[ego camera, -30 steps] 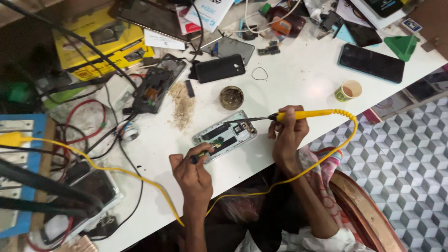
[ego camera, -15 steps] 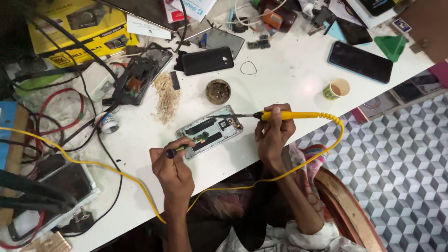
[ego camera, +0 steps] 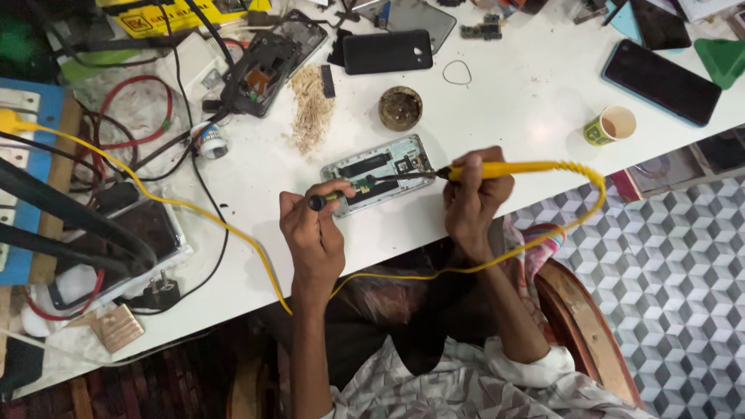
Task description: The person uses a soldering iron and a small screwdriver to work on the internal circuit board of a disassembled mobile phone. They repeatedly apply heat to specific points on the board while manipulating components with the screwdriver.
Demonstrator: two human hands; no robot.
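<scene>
An opened phone (ego camera: 378, 173) with its circuit board showing lies near the front edge of the white table (ego camera: 512, 101). My left hand (ego camera: 314, 229) grips a small tool (ego camera: 330, 199) with a black knob end, its tip on the phone's left part. My right hand (ego camera: 475, 198) holds a yellow soldering iron (ego camera: 497, 168) level, its dark tip reaching left over the phone's right end. The iron's yellow cord (ego camera: 578, 209) loops down past my lap and runs left across the table.
A round brown tin (ego camera: 400, 108) sits just behind the phone, a heap of pale shavings (ego camera: 312, 109) to its left. A paper cup (ego camera: 611, 126), dark phones (ego camera: 661, 71) (ego camera: 387, 52), a dismantled phone (ego camera: 264, 70), tangled wires (ego camera: 132, 132) and a power strip (ego camera: 23, 155) ring the area.
The view has shifted closer, so the table sits higher and larger in frame. Both hands stay on the opened phone with their tools; the iron tip remains at the phone's right end.
</scene>
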